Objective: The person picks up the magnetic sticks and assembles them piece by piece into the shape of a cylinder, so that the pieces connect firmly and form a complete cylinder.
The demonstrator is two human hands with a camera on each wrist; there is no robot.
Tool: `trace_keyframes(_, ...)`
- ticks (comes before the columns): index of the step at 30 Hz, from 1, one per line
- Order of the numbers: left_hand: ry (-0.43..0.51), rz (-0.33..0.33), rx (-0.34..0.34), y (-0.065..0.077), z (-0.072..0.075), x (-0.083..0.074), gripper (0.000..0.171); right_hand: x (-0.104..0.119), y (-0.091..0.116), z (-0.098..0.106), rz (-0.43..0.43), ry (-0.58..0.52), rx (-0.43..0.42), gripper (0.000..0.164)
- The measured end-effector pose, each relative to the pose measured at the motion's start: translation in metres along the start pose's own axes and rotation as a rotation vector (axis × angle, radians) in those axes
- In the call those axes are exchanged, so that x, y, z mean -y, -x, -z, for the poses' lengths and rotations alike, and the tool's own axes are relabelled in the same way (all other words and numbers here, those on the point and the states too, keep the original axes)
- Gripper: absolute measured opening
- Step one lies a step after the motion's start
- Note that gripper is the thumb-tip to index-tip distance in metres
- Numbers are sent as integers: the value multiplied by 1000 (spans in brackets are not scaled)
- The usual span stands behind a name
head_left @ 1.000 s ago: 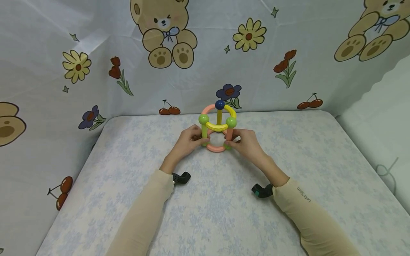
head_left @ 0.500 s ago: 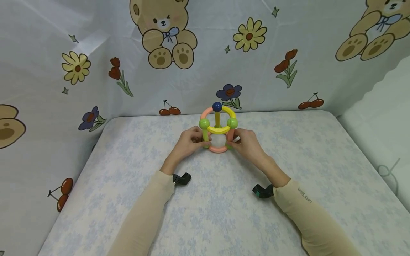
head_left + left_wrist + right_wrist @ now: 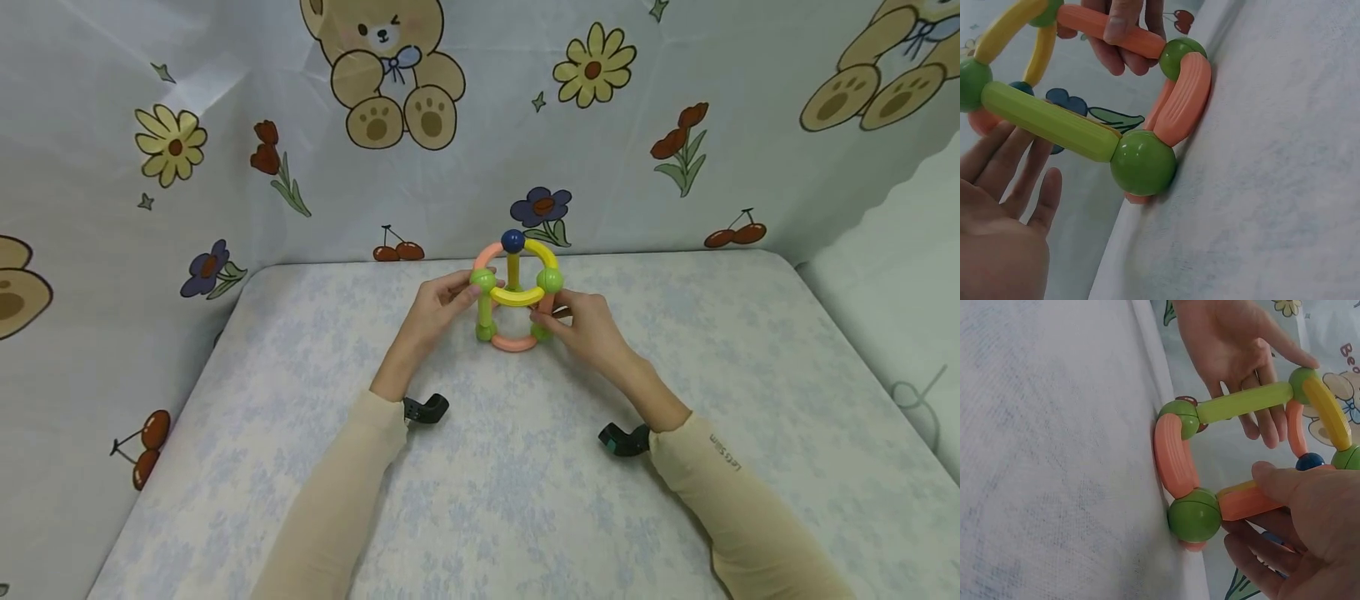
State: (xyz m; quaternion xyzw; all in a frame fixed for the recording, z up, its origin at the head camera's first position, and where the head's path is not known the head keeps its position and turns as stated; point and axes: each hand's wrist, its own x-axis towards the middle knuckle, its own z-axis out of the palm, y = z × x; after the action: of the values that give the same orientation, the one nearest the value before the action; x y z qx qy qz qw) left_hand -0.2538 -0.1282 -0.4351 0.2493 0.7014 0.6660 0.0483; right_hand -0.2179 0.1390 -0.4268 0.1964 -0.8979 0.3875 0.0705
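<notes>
A frame of plastic toy building rods and balls point(image 3: 517, 297) stands upright at the back of the table. Curved yellow and orange rods join green balls and one dark blue ball point(image 3: 513, 241), with straight upright rods between top and bottom. My right hand point(image 3: 588, 325) pinches the orange upright rod point(image 3: 1250, 501) between thumb and fingers. My left hand point(image 3: 438, 307) is at the upper left green ball point(image 3: 1303, 385); its thumb reaches the ball. The other fingers lie loosely extended behind the light green upright rod point(image 3: 1050, 120).
A pale blue patterned cloth covers the table point(image 3: 517, 492). Behind it hangs a white curtain point(image 3: 480, 183) printed with bears, flowers and cherries. Black wrist cameras point(image 3: 427, 409) sit at both cuffs. A thin cord point(image 3: 917, 400) shows at the right.
My left hand has slid from the lower part of the light green upright rod up to the green ball above it. The right hand keeps its grip on the orange rod.
</notes>
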Motion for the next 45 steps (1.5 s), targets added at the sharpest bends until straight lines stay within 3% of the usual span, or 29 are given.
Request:
trace_keyframes(6, -11, 8, -34, 2, -2, 1, 35, 1, -1, 1, -17, 10, 45, 13)
trace_keyframes(17, 46, -47, -54, 0, -3, 1, 35, 6, -2, 5, -16, 2, 35, 12)
trace_keyframes(24, 27, -39, -131, 0, 1, 0, 36, 6, -3, 3, -13, -10, 1, 15)
trace_keyframes(27, 4, -18, -182, -2, -1, -4, 36, 7, -1, 3, 5, -43, -80, 31)
trace_keyframes(29, 15, -32, -189, -4, -3, -7, 39, 9, -1, 5, 27, -67, -131, 57)
trace_keyframes(32, 12, -75, -150, -6, -6, -13, 50, 12, -1, 8, 46, -107, -166, 96)
trace_keyframes(34, -5, -99, -109, -8, -8, -16, 60, 13, -1, 10, 54, -127, -163, 106)
trace_keyframes(39, -45, -119, -72, -9, -12, -18, 75, 16, -2, 11, 74, -172, -166, 100)
trace_keyframes(45, -41, -128, -82, -8, -12, -16, 75, 17, -2, 10, 86, -181, -167, 86)
